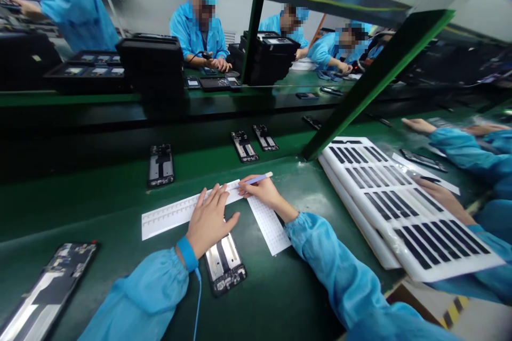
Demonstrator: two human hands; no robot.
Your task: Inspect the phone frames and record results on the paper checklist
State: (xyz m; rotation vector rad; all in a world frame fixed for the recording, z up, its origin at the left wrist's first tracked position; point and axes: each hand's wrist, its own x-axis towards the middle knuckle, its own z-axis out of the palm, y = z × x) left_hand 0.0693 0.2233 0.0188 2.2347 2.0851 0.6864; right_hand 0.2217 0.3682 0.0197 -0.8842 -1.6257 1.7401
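Note:
My left hand lies flat with fingers spread, pressing on a long white strip of small parts on the green bench. Just below that hand lies an open phone frame. My right hand is closed around a thin blue-and-white pen-like tool, its tip touching the right end of the strip. A second white sheet lies under my right wrist. A blue wrist strap with a cord is on my left wrist.
Another phone frame lies at the near left, and more frames sit on the dark conveyor. A stack of white trays with black slots stands to the right, touched by a co-worker's hand. Several people in blue work across the belt.

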